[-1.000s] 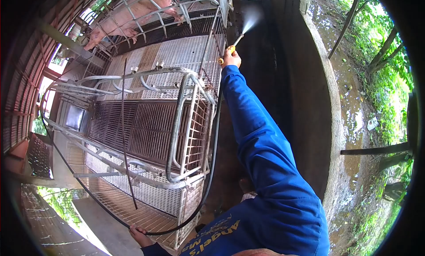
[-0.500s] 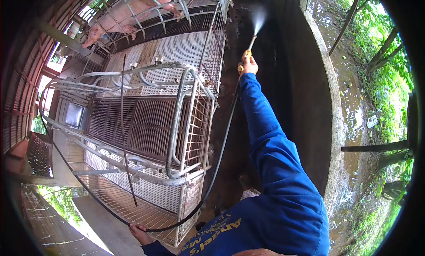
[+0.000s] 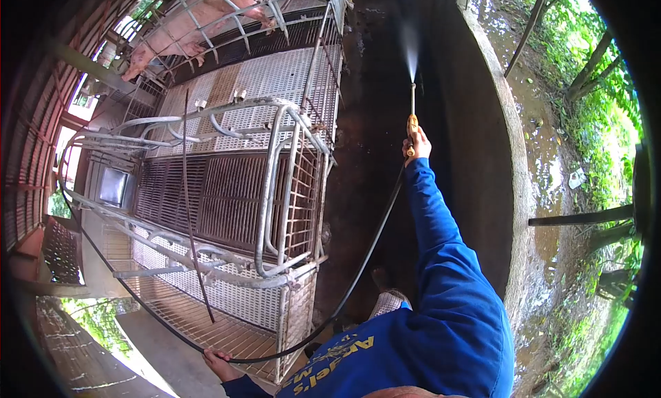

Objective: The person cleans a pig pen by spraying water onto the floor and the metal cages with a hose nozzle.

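My right hand (image 3: 418,149) is wrapped round the yellow handle of a pressure washer gun (image 3: 412,126), arm stretched forward. From the tip of its metal lance a white spray (image 3: 410,54) shoots ahead over the dark, wet walkway floor. A black hose (image 3: 358,277) runs back from the gun, curves past my body and continues to the left along the pen. Low on the left, my left hand (image 3: 219,363) is closed on that hose, close to the pen's bottom corner.
Left of me stands a metal-railed pen (image 3: 275,191) with slatted flooring (image 3: 227,198). A pig (image 3: 200,19) is behind bars at the upper left. A low concrete wall (image 3: 506,122) lines the right side, with muddy ground (image 3: 547,164) and greenery beyond.
My right hand has swung the gun to the right and slightly back, and the spray now points nearer the concrete wall. My left hand has stayed almost in place on the hose.
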A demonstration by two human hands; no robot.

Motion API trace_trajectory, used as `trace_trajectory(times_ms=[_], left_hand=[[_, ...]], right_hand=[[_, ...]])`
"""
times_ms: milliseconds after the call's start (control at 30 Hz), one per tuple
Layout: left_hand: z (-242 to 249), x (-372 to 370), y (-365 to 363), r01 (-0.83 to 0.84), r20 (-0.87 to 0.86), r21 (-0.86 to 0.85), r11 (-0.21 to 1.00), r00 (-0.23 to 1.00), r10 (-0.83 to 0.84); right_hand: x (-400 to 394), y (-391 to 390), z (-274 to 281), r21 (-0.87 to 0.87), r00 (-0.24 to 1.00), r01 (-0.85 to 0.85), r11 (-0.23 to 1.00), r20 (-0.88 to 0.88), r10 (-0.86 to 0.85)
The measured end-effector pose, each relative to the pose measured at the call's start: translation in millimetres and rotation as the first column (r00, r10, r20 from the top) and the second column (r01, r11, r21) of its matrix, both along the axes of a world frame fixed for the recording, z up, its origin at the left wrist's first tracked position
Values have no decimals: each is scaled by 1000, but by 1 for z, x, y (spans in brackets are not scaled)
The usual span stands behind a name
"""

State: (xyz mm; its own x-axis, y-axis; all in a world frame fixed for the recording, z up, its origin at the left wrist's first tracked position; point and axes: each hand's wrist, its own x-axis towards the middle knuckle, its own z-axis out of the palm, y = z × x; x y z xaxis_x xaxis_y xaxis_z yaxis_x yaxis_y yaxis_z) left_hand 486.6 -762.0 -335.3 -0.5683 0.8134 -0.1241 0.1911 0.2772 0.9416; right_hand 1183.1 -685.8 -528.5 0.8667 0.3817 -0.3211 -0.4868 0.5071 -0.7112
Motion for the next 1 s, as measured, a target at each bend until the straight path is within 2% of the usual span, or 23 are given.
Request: trace_trajectory(times_ms=[100, 233, 633, 933, 1000], left_hand=[[-3, 2, 3, 3, -9, -20, 1000, 1000, -3], [2, 21, 6, -4, -1, -45, 999, 1000, 4], [3, 40, 16, 82, 46, 12, 997, 996, -82], [5, 45, 19, 35, 86, 22, 999, 996, -37], [8, 52, 19, 23, 83, 27, 999, 996, -25]], right_hand=[[7, -18, -7, 7, 1000, 2, 1000, -13, -2], [24, -28, 0, -1, 997, -40, 999, 62, 40], [61, -23, 31, 139, 999, -10, 990, 49, 3], [77, -41, 14, 49, 994, -67, 997, 89, 62], [78, -45, 16, 62, 998, -26, 998, 66, 22]])
